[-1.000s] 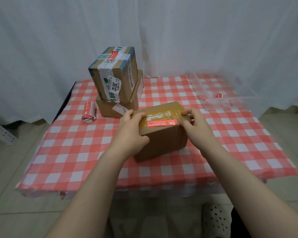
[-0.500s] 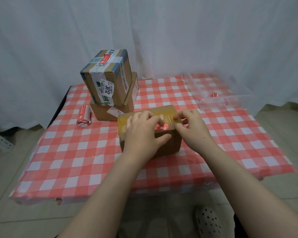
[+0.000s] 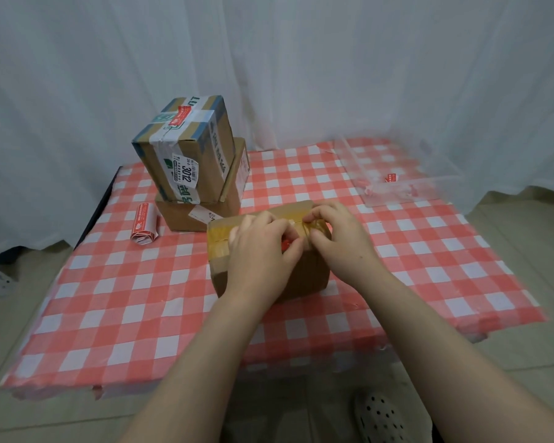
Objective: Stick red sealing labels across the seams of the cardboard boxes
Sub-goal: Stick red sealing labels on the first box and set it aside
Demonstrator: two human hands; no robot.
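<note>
Though fingers (image 3: 266,223) cover it, red label (image 3: 287,243) sliver

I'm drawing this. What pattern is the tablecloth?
Red and white checks on the tablecloth, head view.

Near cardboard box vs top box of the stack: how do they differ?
The near cardboard box sits on the tablecloth; the top stacked box sits on a lower box. The near cardboard box has brown tape; the top stacked box has white and blue tape plus a 3012 label. Both: brown cardboard.
</note>
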